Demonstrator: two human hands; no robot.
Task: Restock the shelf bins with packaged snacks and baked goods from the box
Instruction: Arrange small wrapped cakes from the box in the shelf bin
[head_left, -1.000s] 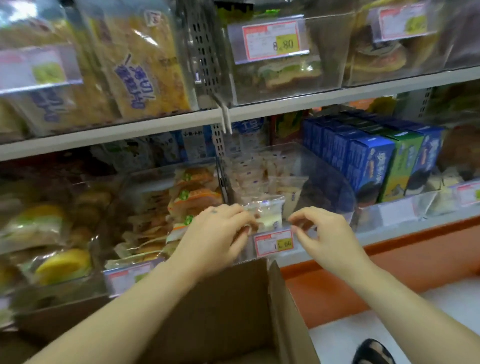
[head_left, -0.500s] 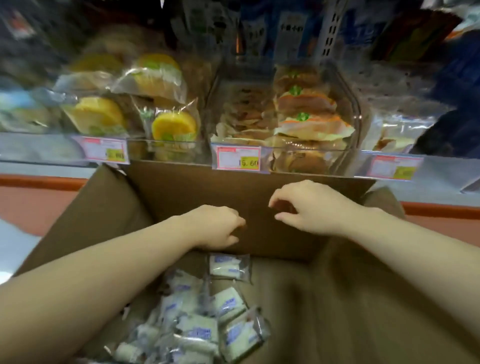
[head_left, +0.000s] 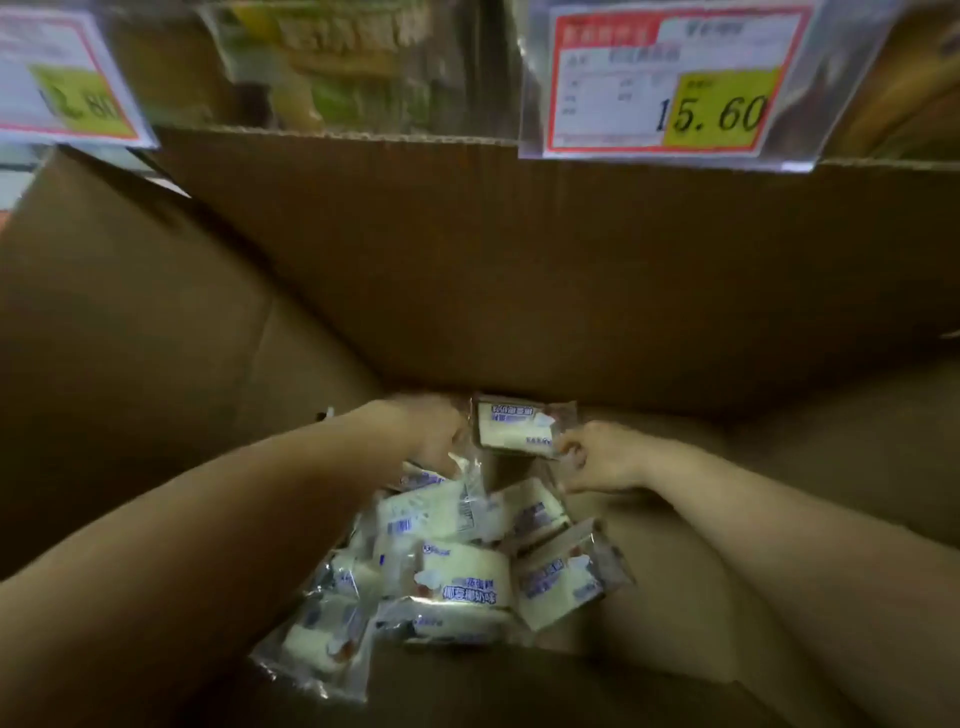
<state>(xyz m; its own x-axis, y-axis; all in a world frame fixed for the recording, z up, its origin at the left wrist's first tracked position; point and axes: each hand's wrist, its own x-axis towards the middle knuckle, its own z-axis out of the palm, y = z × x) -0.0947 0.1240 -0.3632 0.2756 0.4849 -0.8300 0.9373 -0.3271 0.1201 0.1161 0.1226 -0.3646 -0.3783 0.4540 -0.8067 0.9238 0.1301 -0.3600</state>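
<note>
My grips have dropped into the box (head_left: 467, 270): right grip (head_left: 597, 457) pinches a snack packet (head_left: 519, 428), left grip (head_left: 421, 431) beside it, hold I cannot tell; next load starting.

Matt brown cardboard box (head_left: 519, 270); glossy clear plastic snack packets (head_left: 457, 577); paper price tags (head_left: 670, 83).

The brown cardboard box (head_left: 519, 270) is open on top, with tall walls at the far and left sides. A heap of clear-wrapped white snack packets (head_left: 457, 571) covers its middle floor; bare cardboard lies to their right. Red-bordered price tags (head_left: 665, 83) overhang the far rim.
</note>
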